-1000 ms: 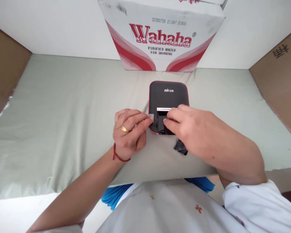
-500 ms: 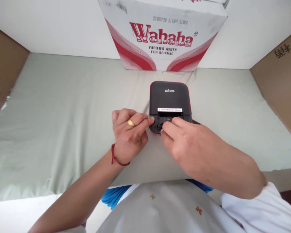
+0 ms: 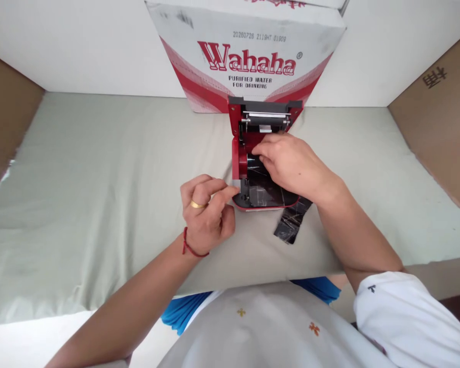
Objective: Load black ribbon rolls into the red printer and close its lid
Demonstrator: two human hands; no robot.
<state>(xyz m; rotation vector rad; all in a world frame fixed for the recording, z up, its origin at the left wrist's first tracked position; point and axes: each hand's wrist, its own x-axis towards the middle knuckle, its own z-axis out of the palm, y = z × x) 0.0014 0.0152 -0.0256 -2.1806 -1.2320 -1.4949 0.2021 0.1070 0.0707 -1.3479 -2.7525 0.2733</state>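
A small black and red label printer (image 3: pixel 235 161) stands on the cloth with its lid (image 3: pixel 232 115) raised, showing a roller inside the lid. In its well lies a roll of glossy black film (image 3: pixel 255 162), which runs forward over the front part. A loose creased strip of the film (image 3: pixel 290 225) hangs past the front right corner. My right hand (image 3: pixel 291 161) reaches into the well, fingers closed at the roll; its far end is hidden. My left hand (image 3: pixel 209 207) has curled fingers, with the index fingertip against the printer's left front side, by a small grey piece (image 3: pixel 236 184).
A white and red water carton (image 3: pixel 249 61) stands right behind the printer, near the raised lid. Brown cardboard (image 3: pixel 7 122) rises at the left, and more brown cardboard (image 3: pixel 440 122) at the right. A pale green cloth (image 3: pixel 99 204) covers the table.
The printer's lid has swung up and back from shut, uncovering the red inside and the black film. My right hand has moved from the front edge into the well. My left hand stays nearly in place.
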